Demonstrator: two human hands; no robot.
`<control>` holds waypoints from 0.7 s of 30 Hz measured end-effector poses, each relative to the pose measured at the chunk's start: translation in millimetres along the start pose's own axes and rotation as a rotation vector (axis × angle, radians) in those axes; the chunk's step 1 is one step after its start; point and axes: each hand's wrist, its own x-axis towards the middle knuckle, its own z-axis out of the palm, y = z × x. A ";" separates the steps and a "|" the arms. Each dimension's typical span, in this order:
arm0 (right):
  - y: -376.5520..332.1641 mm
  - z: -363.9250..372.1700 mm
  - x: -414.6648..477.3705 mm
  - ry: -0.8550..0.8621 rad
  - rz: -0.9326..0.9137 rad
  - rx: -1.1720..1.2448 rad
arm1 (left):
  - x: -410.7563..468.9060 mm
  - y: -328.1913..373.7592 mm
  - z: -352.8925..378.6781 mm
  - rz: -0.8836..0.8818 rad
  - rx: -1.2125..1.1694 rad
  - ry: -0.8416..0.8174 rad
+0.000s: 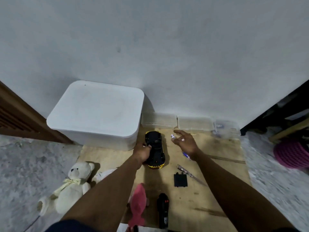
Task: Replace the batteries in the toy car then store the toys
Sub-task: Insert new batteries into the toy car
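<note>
The yellow toy car [158, 162] lies upside down on the wooden board [222, 173], black underside up. My left hand [143, 151] grips its left side. My right hand [185, 143] hovers just right of the car, and a small white and blue battery [172, 136] sits between its thumb and forefinger. Another blue battery [186, 155] shows under that wrist. The black battery cover [180, 180] and a screwdriver [192, 175] lie on the board nearer to me. A white teddy bear [71, 188] and a pink plush toy [138, 205] lie at the near left.
A large white lidded bin [97, 109] stands against the wall, left of the car. Three clear plastic containers [158, 120] line the wall behind the board. A black remote controller [163, 210] lies near me. A purple stool [292, 153] is at the right.
</note>
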 end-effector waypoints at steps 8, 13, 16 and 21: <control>-40.5 -21.7 -21.2 0.094 0.019 0.147 | -38.1 50.1 1.7 0.102 0.017 -0.050; -59.1 -30.1 -35.7 0.159 0.030 0.283 | -47.6 61.4 1.4 0.168 0.028 -0.066; -63.8 -28.3 -40.2 0.196 0.000 0.320 | -52.6 64.1 2.3 0.190 0.044 -0.081; -70.6 -18.6 -47.0 0.237 -0.062 0.305 | -53.3 59.8 5.8 0.218 0.073 -0.113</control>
